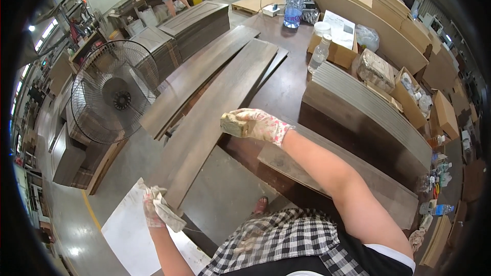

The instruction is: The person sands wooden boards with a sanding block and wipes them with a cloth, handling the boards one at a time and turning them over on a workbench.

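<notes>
In the head view, the right hand [262,123] grips a yellowish block [232,124] beside a long brown board [220,92] lying over the surface [280,89]; the left hand [152,207], well apart, clasps a pale cloth [169,213]. Rubbing-down seems underway; the next stroke likely needs even pressure.

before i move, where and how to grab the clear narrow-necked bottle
Probably around the body of the clear narrow-necked bottle, below its taper, from the left: it stands upright with dark tabletop on that side; the brown cardboard carton and brown board stack crowd its right.
</notes>
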{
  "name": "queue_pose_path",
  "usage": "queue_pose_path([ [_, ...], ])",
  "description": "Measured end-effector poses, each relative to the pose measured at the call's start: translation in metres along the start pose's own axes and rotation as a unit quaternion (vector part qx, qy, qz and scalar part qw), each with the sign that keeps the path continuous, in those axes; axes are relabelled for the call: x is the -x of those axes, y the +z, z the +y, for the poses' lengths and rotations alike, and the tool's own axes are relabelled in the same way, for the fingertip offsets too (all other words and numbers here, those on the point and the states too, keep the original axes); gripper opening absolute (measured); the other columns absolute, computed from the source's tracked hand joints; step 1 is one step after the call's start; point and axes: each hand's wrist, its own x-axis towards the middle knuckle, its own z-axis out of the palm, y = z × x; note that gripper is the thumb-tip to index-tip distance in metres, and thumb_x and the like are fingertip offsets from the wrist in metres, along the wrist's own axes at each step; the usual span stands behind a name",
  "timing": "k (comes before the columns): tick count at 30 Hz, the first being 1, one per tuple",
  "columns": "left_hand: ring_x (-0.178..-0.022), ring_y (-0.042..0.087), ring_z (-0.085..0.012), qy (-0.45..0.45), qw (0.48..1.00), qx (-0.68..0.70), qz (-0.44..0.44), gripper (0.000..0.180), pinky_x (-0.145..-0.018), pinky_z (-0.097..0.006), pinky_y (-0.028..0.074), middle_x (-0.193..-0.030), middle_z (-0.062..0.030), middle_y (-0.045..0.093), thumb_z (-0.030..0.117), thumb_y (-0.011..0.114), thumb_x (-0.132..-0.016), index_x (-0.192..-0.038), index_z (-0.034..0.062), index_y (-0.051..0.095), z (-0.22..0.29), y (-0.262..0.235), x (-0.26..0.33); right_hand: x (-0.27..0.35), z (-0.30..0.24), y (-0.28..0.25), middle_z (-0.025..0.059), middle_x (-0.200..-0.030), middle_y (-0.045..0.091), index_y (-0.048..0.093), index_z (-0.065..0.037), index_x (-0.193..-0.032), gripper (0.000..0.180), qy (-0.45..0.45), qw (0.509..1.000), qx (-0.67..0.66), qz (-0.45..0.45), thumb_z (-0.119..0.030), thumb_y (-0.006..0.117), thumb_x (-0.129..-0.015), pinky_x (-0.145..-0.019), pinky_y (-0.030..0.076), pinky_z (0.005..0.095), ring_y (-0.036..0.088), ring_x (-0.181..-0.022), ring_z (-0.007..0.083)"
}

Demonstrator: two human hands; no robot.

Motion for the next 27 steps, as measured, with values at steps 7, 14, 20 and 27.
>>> queue_pose_path([
  [7,-0.075,0.059,-0.0162,0.06,0.832,-0.543,0.097,0.023,-0.071,-0.028,0.049,-0.076,-0.0069,0.064,0.022,0.055,-0.087,-0.09,-0.0006,0.061,0.072,0.018,-0.049,0.101,-0.049,0.032,0.0142,-0.113,0.057,0.052,0.002,-0.111,0.027,-0.197,0.965,0.086,0.147,-0.008,0.053,-0.086,-0.089,0.047,0.0363,0.056,-0.103,0.0203],
  [14,-0.088,0.061,-0.019,0.213,0.948,-0.222,-0.086,0.033,-0.074,-0.03,0.052,-0.1,-0.0115,0.062,0.023,0.057,-0.086,-0.11,0.0006,0.057,0.086,0.243,-0.037,0.25,-0.008,-0.049,0.0114,-0.112,0.057,0.054,-0.002,-0.11,0.026,-0.397,0.898,-0.107,0.156,-0.014,0.041,-0.091,-0.093,0.042,0.0377,0.053,-0.106,0.0245],
  [20,-0.117,0.045,-0.0289,0.44,0.668,-0.351,-0.487,0.04,-0.1,-0.042,0.034,-0.122,-0.0121,0.052,0.02,0.06,-0.077,-0.115,0.0095,0.055,0.0,0.408,0.043,0.312,0.034,-0.04,0.0084,-0.118,0.056,0.053,-0.004,-0.116,0.032,-0.477,0.831,-0.143,0.248,-0.021,0.048,-0.089,-0.091,0.042,0.0411,0.052,-0.108,0.0239],
  [27,-0.124,0.037,-0.0296,0.352,0.709,-0.525,-0.314,0.051,-0.103,-0.038,0.031,-0.129,-0.0113,0.046,0.016,0.057,-0.075,-0.125,0.0099,0.048,-0.009,0.384,-0.037,0.411,0.061,-0.049,0.0154,-0.124,0.049,0.044,-0.002,-0.126,0.05,-0.509,0.822,-0.106,0.233,-0.018,0.06,-0.081,-0.093,0.045,0.0398,0.049,-0.115,0.0275],
])
